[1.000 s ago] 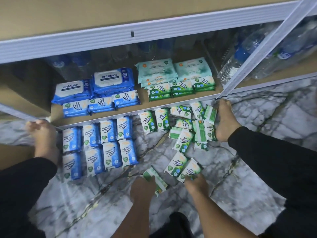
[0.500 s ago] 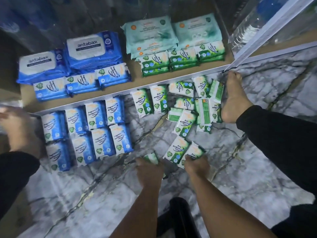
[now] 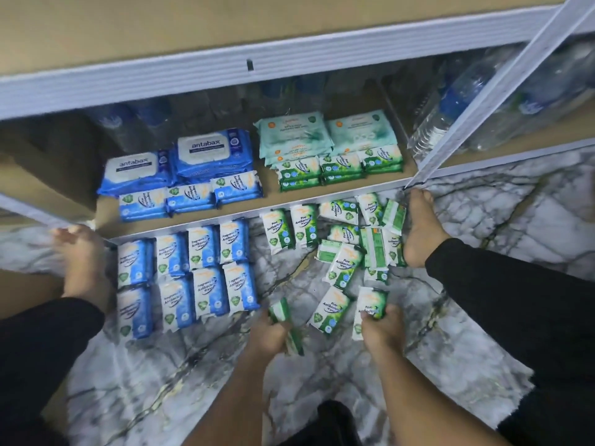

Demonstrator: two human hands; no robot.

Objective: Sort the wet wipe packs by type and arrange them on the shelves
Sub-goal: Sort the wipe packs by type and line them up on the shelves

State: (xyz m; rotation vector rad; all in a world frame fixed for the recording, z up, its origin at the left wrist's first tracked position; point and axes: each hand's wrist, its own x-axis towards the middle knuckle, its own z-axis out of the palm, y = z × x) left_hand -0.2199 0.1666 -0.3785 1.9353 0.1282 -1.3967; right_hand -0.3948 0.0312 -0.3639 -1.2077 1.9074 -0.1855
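Gathering step of the sort, green type. My left hand (image 3: 269, 333) grips one green pack (image 3: 280, 312) turned on its edge; my right hand (image 3: 381, 329) pinches the near end of a second green pine pack (image 3: 370, 302), both low over the marble-patterned floor (image 3: 193, 365). The loose green packs (image 3: 351, 239) lie scattered between my right foot (image 3: 421, 230) and the squared block of blue packs (image 3: 186, 275), which sits just beside my left foot (image 3: 80, 262). On the lower shelf (image 3: 108, 217) a green row (image 3: 338, 167) already lies in front of the teal packs (image 3: 293, 133). Next move, as I judge it: carry both packs forward over the shelf's front rail (image 3: 289, 208) and lay them with that row. Room is tight: the upper shelf (image 3: 225, 69) overhangs, and the slanted post (image 3: 495, 91) closes the right side.
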